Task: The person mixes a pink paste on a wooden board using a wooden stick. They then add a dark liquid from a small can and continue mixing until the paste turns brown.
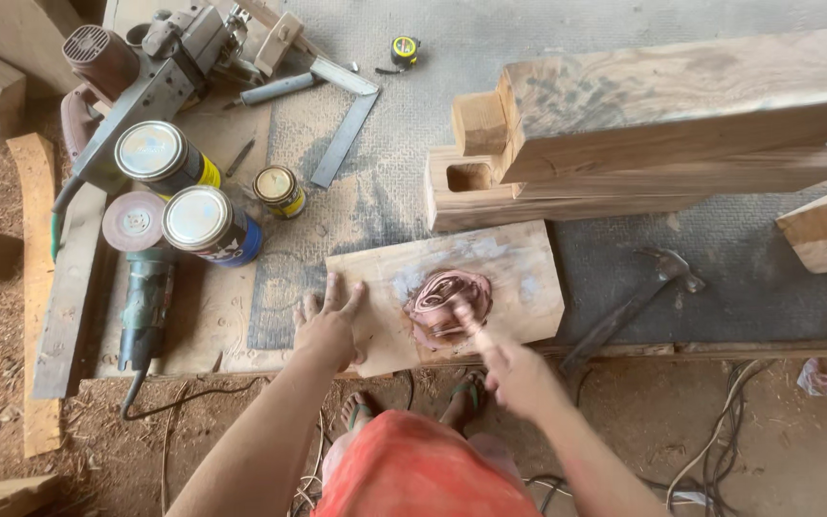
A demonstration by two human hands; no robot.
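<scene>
left hand (329, 325) flat, fingers spread, pressing left edge of wood board (528, 273), right hand (509, 369) blurred, fingertip stirring reddish putty blob (447, 304) mid-board, holding nothing

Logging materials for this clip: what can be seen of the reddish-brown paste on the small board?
The reddish-brown paste is a thick, glossy blob, swirled with paler pinkish streaks as if stirred, with smeared edges. It lies right of centre on a flat, pale wooden board whose surface shows whitish smudges around it. The right hand points an extended finger, or a thin stick (motion blur hides which), into the paste's lower right edge. The left hand lies flat on the board's left end, clear of the paste.
</scene>
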